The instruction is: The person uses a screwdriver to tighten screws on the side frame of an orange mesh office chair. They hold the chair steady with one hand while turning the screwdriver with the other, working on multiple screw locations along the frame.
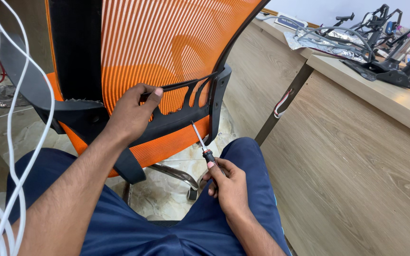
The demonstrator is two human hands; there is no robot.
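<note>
The screwdriver (204, 144) is gripped in the right hand (228, 186), fingers wrapped round its handle, shaft slanting up-left with the tip just short of the chair's black frame (186, 114), where the left hand (131, 114) is curled over a strut.

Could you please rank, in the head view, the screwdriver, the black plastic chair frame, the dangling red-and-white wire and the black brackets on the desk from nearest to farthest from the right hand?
From the right hand:
1. Black-handled screwdriver, held in it.
2. Black plastic chair frame, just above.
3. Red-and-white wire, upper right.
4. Black metal brackets, far right on the desk.
</note>
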